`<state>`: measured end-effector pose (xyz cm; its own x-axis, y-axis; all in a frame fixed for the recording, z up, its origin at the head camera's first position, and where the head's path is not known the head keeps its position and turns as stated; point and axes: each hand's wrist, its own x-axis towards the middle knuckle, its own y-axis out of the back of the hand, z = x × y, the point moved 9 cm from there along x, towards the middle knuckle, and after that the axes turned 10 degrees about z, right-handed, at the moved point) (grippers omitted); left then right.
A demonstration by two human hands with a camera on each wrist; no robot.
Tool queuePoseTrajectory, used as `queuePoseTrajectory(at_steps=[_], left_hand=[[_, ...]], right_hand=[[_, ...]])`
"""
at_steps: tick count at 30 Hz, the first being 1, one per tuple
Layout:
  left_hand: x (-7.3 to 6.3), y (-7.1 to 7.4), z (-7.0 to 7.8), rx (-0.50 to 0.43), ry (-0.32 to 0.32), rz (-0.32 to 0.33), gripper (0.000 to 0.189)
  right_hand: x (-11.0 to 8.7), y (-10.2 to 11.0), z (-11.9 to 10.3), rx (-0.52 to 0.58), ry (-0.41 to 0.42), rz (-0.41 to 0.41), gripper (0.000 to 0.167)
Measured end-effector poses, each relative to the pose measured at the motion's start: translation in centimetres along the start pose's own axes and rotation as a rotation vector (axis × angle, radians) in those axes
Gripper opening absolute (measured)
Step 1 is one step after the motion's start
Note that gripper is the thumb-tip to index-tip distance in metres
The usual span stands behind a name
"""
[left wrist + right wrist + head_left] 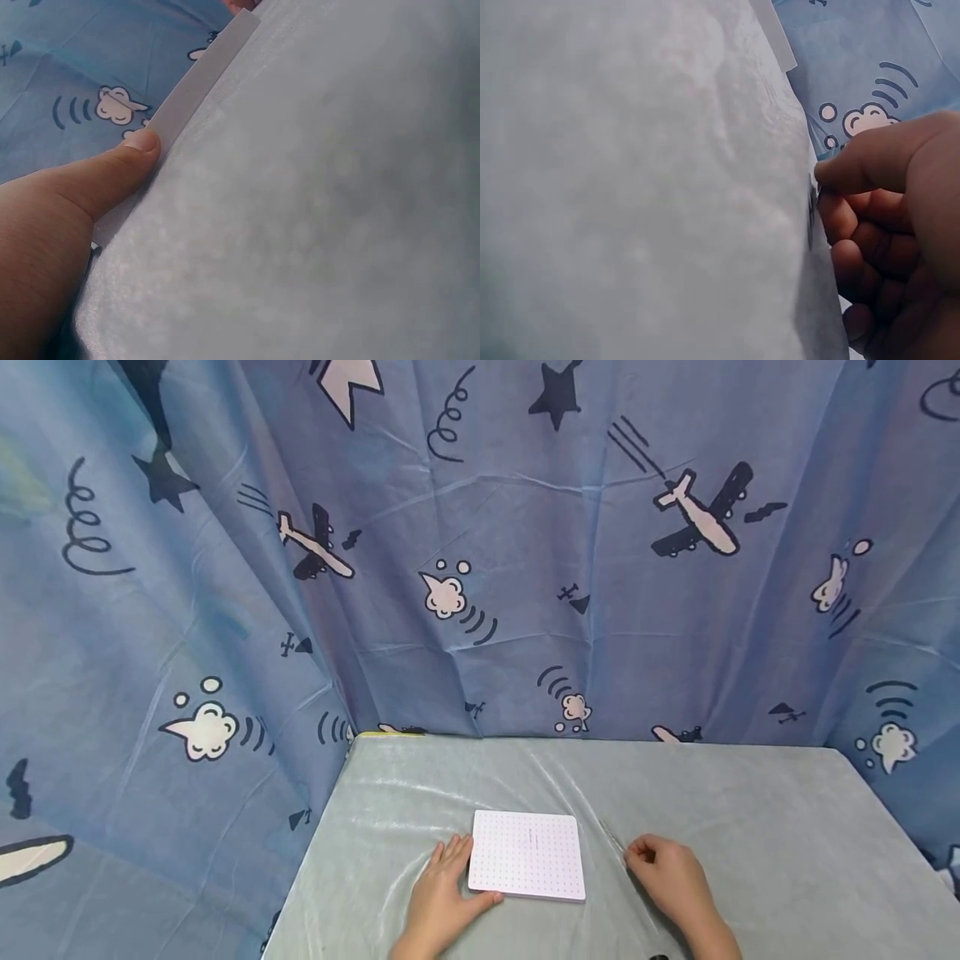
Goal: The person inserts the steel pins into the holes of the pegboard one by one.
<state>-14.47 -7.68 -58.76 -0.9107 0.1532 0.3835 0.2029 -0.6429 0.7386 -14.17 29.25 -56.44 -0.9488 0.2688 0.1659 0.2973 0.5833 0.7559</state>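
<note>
Paper, by the look of it, makes up the white rectangular pad with a dotted top [527,855], lying flat on the counter draped in pale grey-green plush cloth [787,843]. The left hand [441,893] is spread around its near-left corner — fingers at the left edge, thumb against the near edge. The pad should be light and fairly stiff as a block, though likely to slide on the plush; its sides, thick enough for a thumb, seem the best hold, with single sheets perhaps bending or creasing.

Right of it, the right hand [671,875] appears to pinch a thin silvery-grey sliver [612,836] between thumb and forefinger, the other fingers curled in. What it is, I cannot tell — probably very light, easily lost in the cloth's folds, and best taken near one end.
</note>
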Motion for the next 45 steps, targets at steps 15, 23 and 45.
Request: queuePoseTrajectory(at_steps=[15,23,45], left_hand=[[0.0,0.1,0.0,0.007,0.012,-0.023,0.105],[0.2,0.2,-0.1,0.015,0.001,-0.022,0.105],[0.3,0.4,0.0,0.025,0.001,-0.024,0.104]], right_hand=[[0.2,0.5,-0.2,0.086,-0.066,0.052,0.004],[0.6,0.2,-1.3,0.18,-0.075,0.095,0.006],[0.2,-3.1,-7.7,0.512,0.052,0.015,0.017]])
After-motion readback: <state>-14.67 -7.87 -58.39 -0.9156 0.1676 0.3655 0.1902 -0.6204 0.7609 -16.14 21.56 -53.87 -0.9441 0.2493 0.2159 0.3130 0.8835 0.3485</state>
